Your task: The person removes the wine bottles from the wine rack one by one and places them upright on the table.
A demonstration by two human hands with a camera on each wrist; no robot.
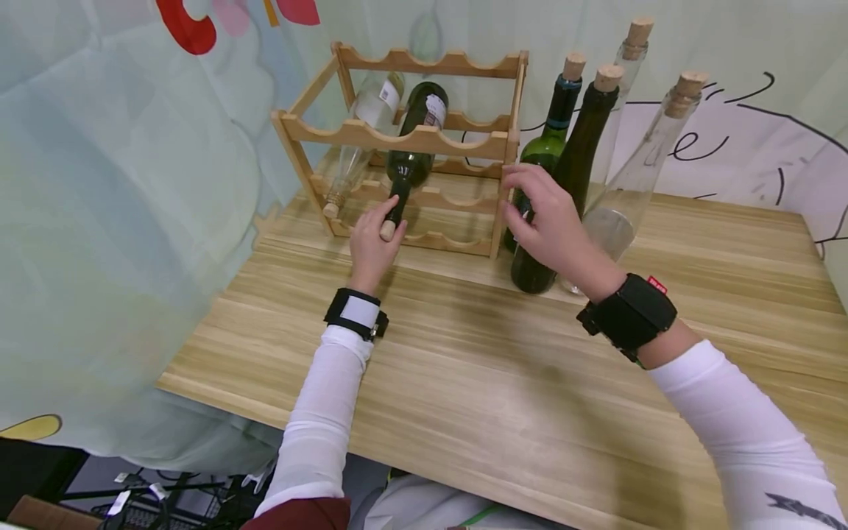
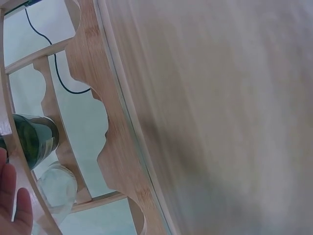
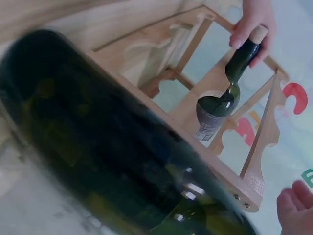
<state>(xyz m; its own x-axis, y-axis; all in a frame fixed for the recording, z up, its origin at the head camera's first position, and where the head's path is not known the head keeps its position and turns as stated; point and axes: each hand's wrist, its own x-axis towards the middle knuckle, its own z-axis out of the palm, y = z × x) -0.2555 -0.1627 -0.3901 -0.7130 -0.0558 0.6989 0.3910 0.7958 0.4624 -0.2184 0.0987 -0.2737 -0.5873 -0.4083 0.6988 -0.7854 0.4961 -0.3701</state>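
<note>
A dark green wine bottle lies in the wooden wine rack, its corked neck pointing toward me. My left hand holds that neck near the cork, thumb on one side and fingers on the other; the right wrist view shows this grip too. Beside it in the rack lies a clear bottle, also corked. My right hand, fingers loosely bent and holding nothing, is by the rack's right end post. It partly hides a standing dark bottle and a green bottle behind.
Two clear corked bottles stand right of the dark ones, close to my right forearm. The wooden table runs to a front edge near me. Printed curtains hang at the left and behind.
</note>
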